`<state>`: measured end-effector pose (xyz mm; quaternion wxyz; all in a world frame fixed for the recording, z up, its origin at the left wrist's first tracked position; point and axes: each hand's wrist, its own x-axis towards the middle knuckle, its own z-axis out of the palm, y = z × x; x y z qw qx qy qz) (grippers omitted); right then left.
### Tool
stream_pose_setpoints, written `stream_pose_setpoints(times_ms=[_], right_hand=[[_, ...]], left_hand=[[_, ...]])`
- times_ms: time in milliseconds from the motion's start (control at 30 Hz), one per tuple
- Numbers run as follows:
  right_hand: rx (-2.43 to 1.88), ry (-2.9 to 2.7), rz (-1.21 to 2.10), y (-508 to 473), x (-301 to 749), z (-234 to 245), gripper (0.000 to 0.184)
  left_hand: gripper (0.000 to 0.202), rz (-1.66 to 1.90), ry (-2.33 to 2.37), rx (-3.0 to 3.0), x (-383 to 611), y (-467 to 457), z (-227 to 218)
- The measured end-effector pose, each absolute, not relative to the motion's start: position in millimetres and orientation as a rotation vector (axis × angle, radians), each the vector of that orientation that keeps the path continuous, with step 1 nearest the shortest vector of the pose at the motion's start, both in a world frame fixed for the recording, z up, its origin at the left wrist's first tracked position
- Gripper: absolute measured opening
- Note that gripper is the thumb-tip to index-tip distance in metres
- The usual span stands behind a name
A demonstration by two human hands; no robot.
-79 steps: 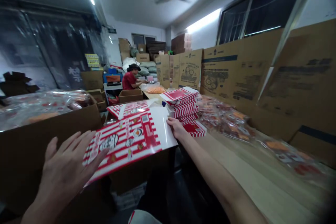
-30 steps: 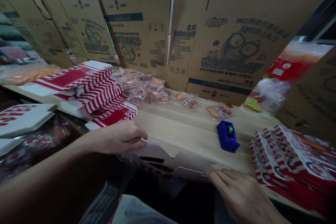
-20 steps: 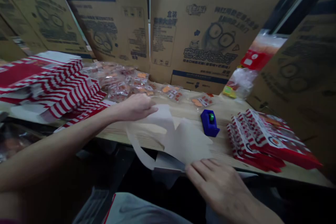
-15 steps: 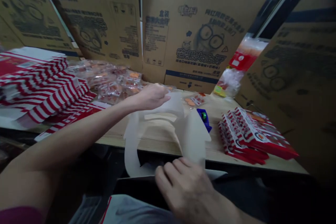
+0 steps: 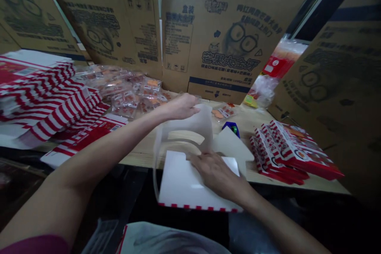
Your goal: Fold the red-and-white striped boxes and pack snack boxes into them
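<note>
A white paperboard box (image 5: 178,182) stands half folded at the table's front edge, its red-and-white striped border along the near side. My left hand (image 5: 181,107) grips the top edge of its raised wall. My right hand (image 5: 216,170) lies flat on the white panel, fingers spread, pressing it down. Part of the box's inside shows through the opening, and its printed outer face is hidden.
Flat striped cartons (image 5: 50,95) pile up at left, beside clear bags of snack packets (image 5: 127,95). Red printed boxes (image 5: 294,151) stack at right on the wooden table (image 5: 143,154). A blue dispenser (image 5: 231,129) sits behind the box. Cardboard sheets (image 5: 226,35) stand along the back.
The box has gone from a flat, loose sheet to a raised shape with a standing wall. My left hand has moved up and right with its edge, and my right hand has moved onto the panel.
</note>
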<state>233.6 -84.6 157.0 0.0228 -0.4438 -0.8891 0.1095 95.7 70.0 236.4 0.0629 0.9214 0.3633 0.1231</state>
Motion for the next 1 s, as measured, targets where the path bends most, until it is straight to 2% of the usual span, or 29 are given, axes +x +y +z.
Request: stream_pose_setpoints(times_ms=[200,267,333,400,467,500,567,667,833,1000], right_hand=[[-1.385,-2.825,0.454,-81,228,144,0.037],[-1.418,-2.818,0.487,-76,225,144,0.035],[-1.43,-2.766,0.541,-72,228,146,0.033],[-1.432,-2.707,0.572,-69,234,146,0.03],[-1.463,-2.662,0.594,-67,240,145,0.027],[-1.474,-2.637,0.607,-66,241,144,0.025],[-1.459,-2.588,0.636,-63,242,141,0.021],[-1.434,-2.525,0.654,-60,236,141,0.018],[-1.405,-2.391,0.722,-60,229,150,0.013],[-1.501,-2.282,0.746,-65,237,153,0.014]], left_hand=[[0.027,0.418,1.003,2.711,99,79,244],[0.033,0.515,0.917,2.604,80,84,249],[0.046,0.763,0.889,2.341,43,82,242],[0.058,1.137,0.973,1.954,2,70,214],[0.061,1.539,1.14,1.58,-30,46,170],[0.064,1.574,1.245,1.428,-38,31,145],[0.076,1.435,1.394,1.266,-39,1,103],[0.07,1.171,1.365,1.464,-10,-32,75],[0.087,1.037,1.334,1.665,36,-34,100],[0.074,0.978,1.484,1.916,44,-29,113]])
